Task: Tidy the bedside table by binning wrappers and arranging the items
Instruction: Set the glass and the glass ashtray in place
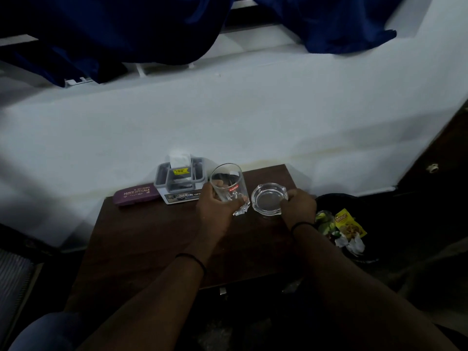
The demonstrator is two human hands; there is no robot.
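My left hand (pixel 214 206) gripped the glass (pixel 229 183); my right hand (pixel 300 205) pinched the ashtray (pixel 269 198) rim, both on the table (pixel 152 236).

Thin black band (pixel 192 259) on each wrist

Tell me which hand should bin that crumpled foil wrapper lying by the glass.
Right, probably. The right hand is nearer the bin beside the table, gripping only the ashtray. The left hand grips the drinking glass, though the foil wrapper lies beside it.
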